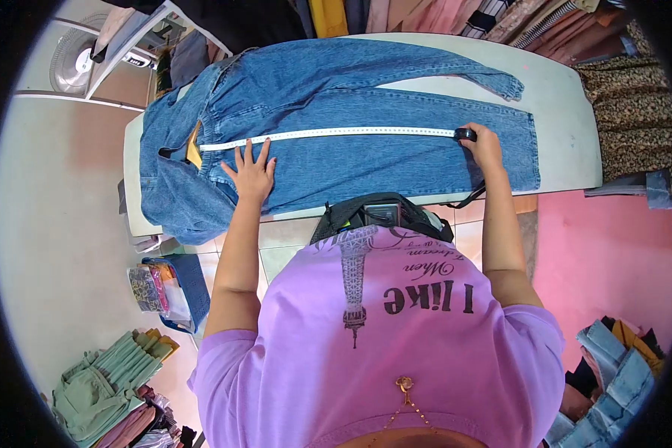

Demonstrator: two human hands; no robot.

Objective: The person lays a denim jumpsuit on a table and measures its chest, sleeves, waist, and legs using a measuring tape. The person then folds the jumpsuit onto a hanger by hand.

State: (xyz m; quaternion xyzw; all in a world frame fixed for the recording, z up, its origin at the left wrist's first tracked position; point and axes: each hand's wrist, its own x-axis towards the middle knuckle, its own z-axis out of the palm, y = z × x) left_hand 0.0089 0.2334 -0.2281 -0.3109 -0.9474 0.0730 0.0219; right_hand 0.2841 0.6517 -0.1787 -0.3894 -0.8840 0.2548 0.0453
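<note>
A blue denim garment (313,160) with an elastic waist lies spread across a pale board-like table (564,112). Along one leg runs a white measuring tape (351,132), from the waistband on the left to a black tape case on the right. My left hand (252,173) lies flat with its fingers spread, the fingertips touching the denim and the tape near the waistband. My right hand (485,145) is closed around the black tape case (464,134) near the leg's hem. A yellow patch (194,148) shows inside the waist opening.
Clothes (500,22) hang or lie along the far edge, with patterned fabric (631,116) at the right. A fan (75,63) stands at the upper left. Folded clothes (108,381) and a blue bin (188,291) are at the lower left; denim (623,381) lies lower right.
</note>
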